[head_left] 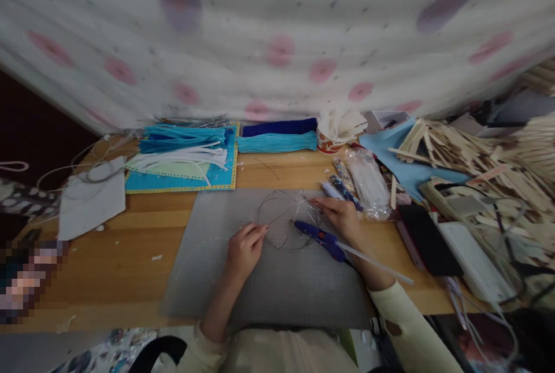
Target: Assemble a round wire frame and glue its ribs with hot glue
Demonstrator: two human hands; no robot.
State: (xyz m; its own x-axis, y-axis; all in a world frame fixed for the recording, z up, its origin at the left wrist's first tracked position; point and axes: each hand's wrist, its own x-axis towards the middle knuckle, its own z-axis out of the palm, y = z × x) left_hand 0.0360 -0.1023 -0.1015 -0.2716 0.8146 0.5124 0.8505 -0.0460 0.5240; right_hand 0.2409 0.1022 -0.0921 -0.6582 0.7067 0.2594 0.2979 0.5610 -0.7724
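Over the grey cutting mat (208,280), my left hand (245,247) is closed, thumb and fingertips pinching a thin wire (274,222). My right hand (340,214) is also closed, its fingertips pinching the upper right part of a loose wire ring (259,211). Thin strands cross inside this ring; how they are joined is too fine to see. A blue glue gun (323,237) lies just below my right hand, its nozzle over the ring. From its back a long clear glue stick (377,263) sticks out, passing across my right forearm.
Pipe cleaners (186,139) in blue and white lie on a blue board (223,173) at back left. A paper cup (332,140) holds white sticks. To the right are plastic packets (368,182), a black phone-like slab (429,240), a white power strip (477,260) and piled wooden sticks (468,153).
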